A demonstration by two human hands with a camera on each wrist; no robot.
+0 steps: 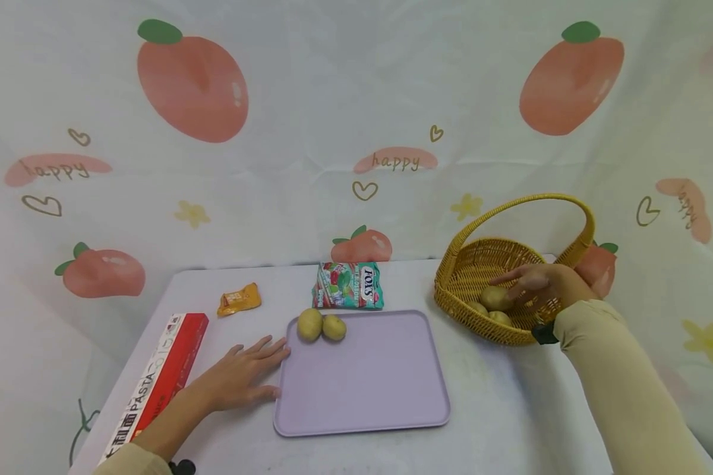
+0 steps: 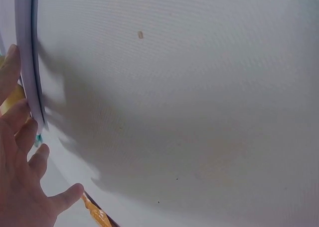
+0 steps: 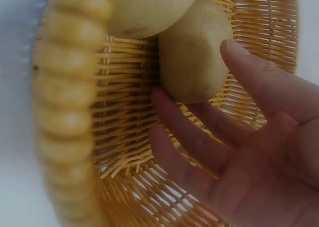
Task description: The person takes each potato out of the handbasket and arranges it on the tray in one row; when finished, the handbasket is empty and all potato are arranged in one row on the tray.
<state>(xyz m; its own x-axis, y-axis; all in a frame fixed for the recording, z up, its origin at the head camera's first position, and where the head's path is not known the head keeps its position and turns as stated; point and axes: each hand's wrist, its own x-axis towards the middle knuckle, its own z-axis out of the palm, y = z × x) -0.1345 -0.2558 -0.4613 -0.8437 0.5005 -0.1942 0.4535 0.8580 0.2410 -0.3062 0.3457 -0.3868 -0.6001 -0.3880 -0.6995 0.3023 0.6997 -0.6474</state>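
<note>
Likely firm and smooth, the potato (image 3: 194,55) pinched between thumb and fingers of the right hand (image 1: 541,282) suits a mid-body hold; left hand (image 1: 243,376) splayed

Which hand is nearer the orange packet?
Left: the left hand, by the tray, lies in front of the orange packet; the right hand, reaching into the basket, is far to the packet's right.

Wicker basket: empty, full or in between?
In between: potatoes lie in the wicker basket, with bare weave showing beside them in the head view.
</note>
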